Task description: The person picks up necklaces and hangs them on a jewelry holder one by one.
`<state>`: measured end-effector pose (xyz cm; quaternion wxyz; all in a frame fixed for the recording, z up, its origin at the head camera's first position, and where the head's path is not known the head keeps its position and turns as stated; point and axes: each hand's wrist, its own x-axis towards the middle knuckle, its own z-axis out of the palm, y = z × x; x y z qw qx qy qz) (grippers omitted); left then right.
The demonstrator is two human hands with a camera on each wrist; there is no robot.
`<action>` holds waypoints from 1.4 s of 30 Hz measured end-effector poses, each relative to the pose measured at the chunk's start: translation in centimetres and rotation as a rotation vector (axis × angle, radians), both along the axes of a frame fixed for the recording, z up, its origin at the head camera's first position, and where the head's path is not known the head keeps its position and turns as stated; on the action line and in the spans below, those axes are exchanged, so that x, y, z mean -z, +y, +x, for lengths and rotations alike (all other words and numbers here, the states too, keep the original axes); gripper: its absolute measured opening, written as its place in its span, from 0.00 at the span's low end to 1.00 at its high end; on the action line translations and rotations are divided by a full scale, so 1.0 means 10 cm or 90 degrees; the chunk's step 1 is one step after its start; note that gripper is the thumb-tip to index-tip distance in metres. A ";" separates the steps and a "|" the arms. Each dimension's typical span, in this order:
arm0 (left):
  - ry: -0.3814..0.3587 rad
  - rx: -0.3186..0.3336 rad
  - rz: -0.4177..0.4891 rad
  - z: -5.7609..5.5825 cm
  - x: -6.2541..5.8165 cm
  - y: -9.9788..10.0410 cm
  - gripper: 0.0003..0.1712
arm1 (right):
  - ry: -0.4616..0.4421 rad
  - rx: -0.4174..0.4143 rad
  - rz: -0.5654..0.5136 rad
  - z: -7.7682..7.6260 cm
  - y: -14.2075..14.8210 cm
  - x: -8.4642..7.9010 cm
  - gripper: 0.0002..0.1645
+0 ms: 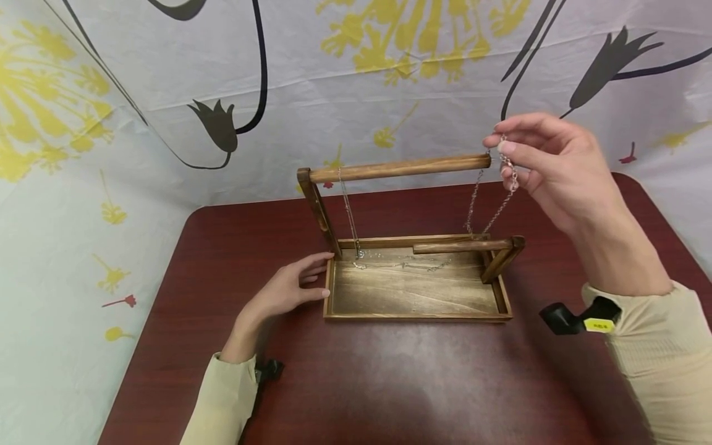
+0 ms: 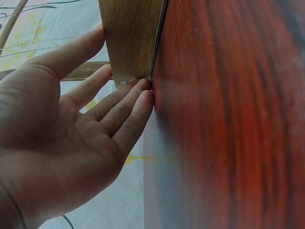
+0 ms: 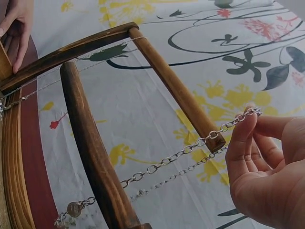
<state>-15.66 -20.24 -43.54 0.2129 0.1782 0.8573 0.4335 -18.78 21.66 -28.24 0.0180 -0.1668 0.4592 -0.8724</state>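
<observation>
R hand (image 1: 562, 164) @ tray's (image 1: 417, 318) 2 o'clock, pinching chain (image 3: 188, 150) by upper rod (image 1: 400, 168) tip, prob. to spread loop | L hand (image 1: 283, 287) @ 9, fingers apart, touching tray, prob. steadying

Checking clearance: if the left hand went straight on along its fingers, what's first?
The left hand would likely meet the end wall of the wooden tray first; they appear to touch, though exact contact is hard to judge.
</observation>
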 end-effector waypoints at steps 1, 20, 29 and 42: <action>0.000 0.001 0.000 0.00 0.00 0.00 0.41 | 0.000 -0.001 0.002 0.00 -0.01 0.00 0.14; 0.001 0.006 0.012 0.01 0.00 -0.01 0.41 | -0.011 -0.004 0.100 0.11 -0.34 -0.07 0.17; -0.008 0.002 0.011 0.00 0.03 -0.01 0.40 | -0.013 -0.020 0.114 0.12 -0.47 -0.06 0.17; -0.002 0.006 0.010 0.00 0.01 0.00 0.40 | -0.012 -0.038 0.157 0.13 -0.60 -0.06 0.15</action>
